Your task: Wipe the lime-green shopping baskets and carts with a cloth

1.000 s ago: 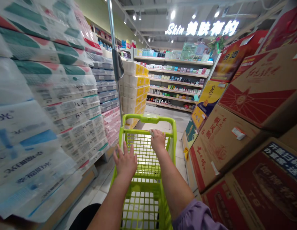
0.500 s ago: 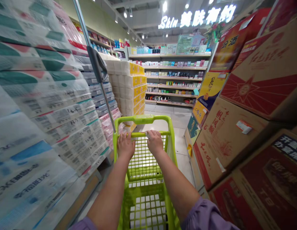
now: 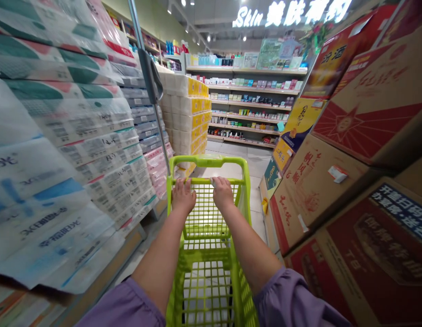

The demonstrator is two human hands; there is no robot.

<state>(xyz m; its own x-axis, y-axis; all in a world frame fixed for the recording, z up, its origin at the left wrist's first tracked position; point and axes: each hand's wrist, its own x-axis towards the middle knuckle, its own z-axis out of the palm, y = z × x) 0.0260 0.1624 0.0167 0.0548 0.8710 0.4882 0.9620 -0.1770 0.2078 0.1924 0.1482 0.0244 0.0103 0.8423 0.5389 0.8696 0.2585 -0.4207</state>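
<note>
A lime-green plastic shopping cart (image 3: 206,254) with grid walls stands before me; only the floor shows through its mesh bottom. My left hand (image 3: 182,196) is closed over the left part of its crossbar, fingers hooked across the top. On the same bar, right of centre, my right hand (image 3: 223,192) is closed too, with a small whitish bit showing by its thumb side. Both palms are hidden. From the cart's left corner a metal pole with a dark grey grip (image 3: 150,77) slants up, touched by neither hand.
Stacked tissue packs (image 3: 98,131) line the left side, with yellow-and-white paper rolls (image 3: 183,113) farther along. Cardboard cartons (image 3: 320,181) are piled close on the right. A tiled floor aisle (image 3: 231,154) leads toward cosmetics shelves (image 3: 251,91) under a lit sign.
The tissue stacks and cartons have shifted slightly as the view moves forward and tilts down a little. Both hands keep their hold on the crossbar.
</note>
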